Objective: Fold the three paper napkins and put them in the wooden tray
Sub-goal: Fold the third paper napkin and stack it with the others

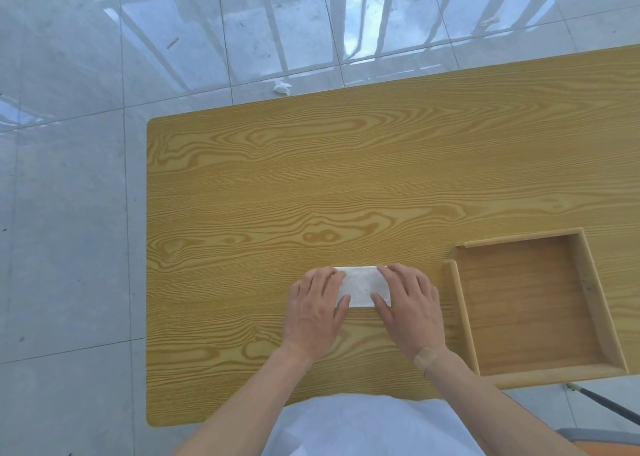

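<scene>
A white paper napkin point(362, 285) lies flat on the wooden table point(277, 185), near the front edge. My left hand point(315, 310) rests on its left end with straight fingers. My right hand point(410, 303) presses its right end, fingers flat, thumb on the near edge. Both hands cover the napkin's ends, so only its middle shows. The wooden tray point(462, 317) stands to the right of my hands at the table's front right, with nothing inside it. I see only this one napkin on the table.
A crumpled white scrap point(282, 87) lies on the tiled floor beyond the table's far edge. The floor is glossy grey tile. A dark chair leg point(609, 405) shows at the lower right.
</scene>
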Demonstrator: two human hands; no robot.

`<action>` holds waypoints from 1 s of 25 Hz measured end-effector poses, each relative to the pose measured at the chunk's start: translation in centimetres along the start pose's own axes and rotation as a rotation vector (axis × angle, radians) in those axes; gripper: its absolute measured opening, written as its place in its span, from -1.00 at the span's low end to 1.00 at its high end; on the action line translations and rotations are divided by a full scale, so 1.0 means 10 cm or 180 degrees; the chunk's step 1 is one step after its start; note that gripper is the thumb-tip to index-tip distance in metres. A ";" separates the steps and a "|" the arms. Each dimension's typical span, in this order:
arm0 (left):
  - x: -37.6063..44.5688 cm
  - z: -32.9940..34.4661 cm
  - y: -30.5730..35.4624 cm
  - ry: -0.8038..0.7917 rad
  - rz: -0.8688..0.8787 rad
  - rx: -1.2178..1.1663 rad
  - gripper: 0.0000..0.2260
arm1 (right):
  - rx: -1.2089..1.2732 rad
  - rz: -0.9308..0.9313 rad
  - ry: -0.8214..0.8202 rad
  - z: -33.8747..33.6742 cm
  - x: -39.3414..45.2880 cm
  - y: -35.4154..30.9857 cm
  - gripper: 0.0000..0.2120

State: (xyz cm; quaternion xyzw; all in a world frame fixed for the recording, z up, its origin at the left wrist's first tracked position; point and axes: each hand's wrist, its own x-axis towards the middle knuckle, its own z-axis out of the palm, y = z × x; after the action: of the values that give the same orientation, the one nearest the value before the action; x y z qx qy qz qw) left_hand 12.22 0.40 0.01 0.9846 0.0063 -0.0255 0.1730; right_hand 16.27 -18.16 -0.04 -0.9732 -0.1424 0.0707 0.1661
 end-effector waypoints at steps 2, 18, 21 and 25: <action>0.06 -0.01 0.01 -0.0181 -0.0116 0.0115 -0.58 | -0.0158 0.0035 -0.0234 0.00 0.08 -0.01 -0.45; 0.64 -0.17 0.07 -0.1394 -0.0649 -0.0014 -0.72 | -0.0141 0.0358 -0.1174 -0.15 0.53 -0.16 -0.68; 0.54 -0.21 0.06 -0.1383 -0.0681 -0.0380 -0.82 | 0.0160 0.0299 -0.1329 -0.18 0.49 -0.13 -0.74; 0.31 -0.30 0.04 -0.1012 -0.0731 -0.0959 -0.87 | 0.0550 0.0160 -0.1128 -0.23 0.28 -0.08 -0.82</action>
State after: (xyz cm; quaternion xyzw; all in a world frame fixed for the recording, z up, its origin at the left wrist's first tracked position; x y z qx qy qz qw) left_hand 15.48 1.07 2.79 0.9241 0.0946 -0.1984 0.3126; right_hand 19.13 -17.30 2.13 -0.9309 -0.1385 0.2570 0.2196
